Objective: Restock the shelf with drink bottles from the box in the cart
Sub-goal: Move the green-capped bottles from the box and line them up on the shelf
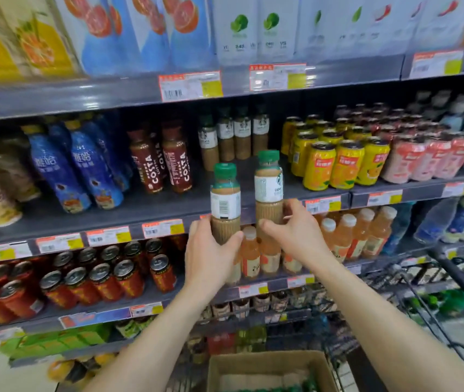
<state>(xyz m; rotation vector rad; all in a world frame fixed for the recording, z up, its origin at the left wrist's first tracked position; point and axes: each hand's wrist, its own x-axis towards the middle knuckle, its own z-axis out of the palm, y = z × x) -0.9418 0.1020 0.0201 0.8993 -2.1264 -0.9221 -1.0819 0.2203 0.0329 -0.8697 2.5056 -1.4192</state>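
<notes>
My left hand [211, 256] grips the lower half of a green-capped coffee bottle [224, 199], held upright just in front of the grey shelf [151, 205]. My right hand [296, 233] holds a second, identical bottle [269, 182] by its base, a little higher and over the shelf's front edge. Several matching bottles [233, 137] stand at the back of the same shelf, with a bare gap in front of them. The cardboard box [267, 363] sits in the cart at the bottom, with green caps showing inside.
Brown Costa bottles [166, 162] flank the gap on the left and yellow cans [338, 159] on the right. Orange juice bottles [352, 236] and red cans [84, 278] fill the shelf below. The black wire cart [423, 292] stands at lower right.
</notes>
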